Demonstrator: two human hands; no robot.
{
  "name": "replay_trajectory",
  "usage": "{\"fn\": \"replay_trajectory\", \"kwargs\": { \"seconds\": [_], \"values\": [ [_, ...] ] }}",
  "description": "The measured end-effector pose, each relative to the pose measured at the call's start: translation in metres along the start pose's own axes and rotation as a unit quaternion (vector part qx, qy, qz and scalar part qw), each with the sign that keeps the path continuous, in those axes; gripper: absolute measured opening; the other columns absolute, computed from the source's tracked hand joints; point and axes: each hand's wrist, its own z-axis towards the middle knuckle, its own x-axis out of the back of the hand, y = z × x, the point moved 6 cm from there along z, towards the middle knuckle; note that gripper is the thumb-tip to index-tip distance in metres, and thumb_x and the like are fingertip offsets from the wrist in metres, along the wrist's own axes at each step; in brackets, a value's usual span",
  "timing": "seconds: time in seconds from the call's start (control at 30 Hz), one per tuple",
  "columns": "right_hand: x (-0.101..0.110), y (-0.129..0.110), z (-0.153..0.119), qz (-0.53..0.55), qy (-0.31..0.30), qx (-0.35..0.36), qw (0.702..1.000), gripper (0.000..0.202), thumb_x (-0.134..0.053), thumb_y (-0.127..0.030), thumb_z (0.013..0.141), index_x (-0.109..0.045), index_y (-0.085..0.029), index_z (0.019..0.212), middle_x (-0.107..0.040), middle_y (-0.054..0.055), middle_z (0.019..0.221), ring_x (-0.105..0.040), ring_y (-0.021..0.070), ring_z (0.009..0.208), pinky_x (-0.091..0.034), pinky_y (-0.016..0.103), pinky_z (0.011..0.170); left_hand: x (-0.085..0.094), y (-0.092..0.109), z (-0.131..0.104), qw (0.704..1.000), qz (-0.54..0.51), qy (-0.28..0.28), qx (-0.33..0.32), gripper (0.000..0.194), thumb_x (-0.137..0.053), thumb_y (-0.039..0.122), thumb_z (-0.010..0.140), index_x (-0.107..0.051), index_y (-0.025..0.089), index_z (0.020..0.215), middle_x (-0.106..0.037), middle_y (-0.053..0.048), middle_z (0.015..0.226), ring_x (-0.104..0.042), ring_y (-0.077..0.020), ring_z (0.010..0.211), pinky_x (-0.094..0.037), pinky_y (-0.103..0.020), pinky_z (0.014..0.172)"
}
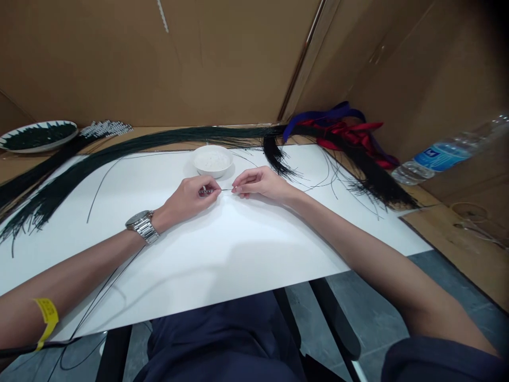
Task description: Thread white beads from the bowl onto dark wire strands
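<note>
Over the white sheet [254, 254], my two hands face each other with a thin dark strand [226, 190] drawn between their fingertips. My left hand [191, 195], a metal watch on its wrist, is closed in a pinch on this strand. A row of tiny light and dark bits, like beads, shows inside its curled fingers. Thumb and forefinger of my right hand [258, 182] pinch at the strand's other end; a small pale bit seems to sit there, too small to name. Just behind both hands stands a white bowl [212, 172] with fine white contents.
Long bundles of dark strands [159, 139] stretch across the back. At left are a dish [59, 140] of dark green bits and a pile of small white-tipped pieces [105, 128]. Red ribbon [350, 138], blue ribbon [318, 114] and a plastic bottle [441, 155] lie at right, by cardboard walls.
</note>
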Motion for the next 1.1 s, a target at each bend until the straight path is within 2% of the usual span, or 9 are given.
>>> {"fn": "replay_trajectory", "kwargs": {
  "seconds": [0.33, 0.7, 0.93, 1.1],
  "values": [
    [-0.0011, -0.0009, -0.0009, -0.008, 0.013, -0.004, 1.000, 0.027, -0.082, -0.033, 0.072, -0.076, -0.012, 0.089, -0.074, 0.006, 0.073, -0.065, 0.0136, 0.065, -0.054, 0.028, 0.063, -0.0001, 0.0000, -0.0003, 1.000, 0.001, 0.015, -0.007, 0.010, -0.059, 0.022, 0.088, -0.067, 0.017, 0.086, -0.069, 0.001, 0.080, -0.060, -0.0115, 0.070, -0.046, -0.022, 0.065],
    [-0.0075, -0.0050, -0.0028, -0.011, 0.050, 0.031, 0.998, 0.019, -0.080, -0.028, 0.073, -0.075, -0.015, 0.085, -0.074, 0.004, 0.077, -0.065, 0.0130, 0.065, -0.054, 0.029, 0.069, 0.0000, 0.0059, -0.0035, 0.998, 0.039, 0.024, -0.049, 0.011, -0.056, 0.020, 0.091, -0.067, 0.017, 0.089, -0.068, 0.000, 0.084, -0.060, -0.0125, 0.073, -0.044, -0.025, 0.068],
    [-0.0012, 0.0021, 0.0000, 0.004, 0.054, 0.050, 0.997, 0.011, -0.078, -0.025, 0.074, -0.075, -0.017, 0.082, -0.074, 0.002, 0.081, -0.062, 0.0102, 0.062, -0.050, 0.025, 0.065, 0.0005, 0.0057, -0.0039, 0.997, 0.037, 0.037, -0.056, 0.010, -0.056, 0.018, 0.091, -0.065, 0.018, 0.088, -0.067, -0.001, 0.085, -0.059, -0.0134, 0.075, -0.045, -0.026, 0.069],
    [-0.0016, 0.0045, 0.0009, 0.030, 0.053, 0.032, 0.998, 0.020, -0.083, -0.029, 0.071, -0.076, -0.017, 0.086, -0.075, 0.004, 0.082, -0.062, 0.0106, 0.062, -0.051, 0.027, 0.066, 0.0016, 0.0069, -0.0047, 0.997, 0.040, 0.041, -0.061, 0.009, -0.056, 0.018, 0.091, -0.065, 0.018, 0.088, -0.067, -0.001, 0.085, -0.060, -0.0140, 0.077, -0.045, -0.027, 0.069]
  ]
}}
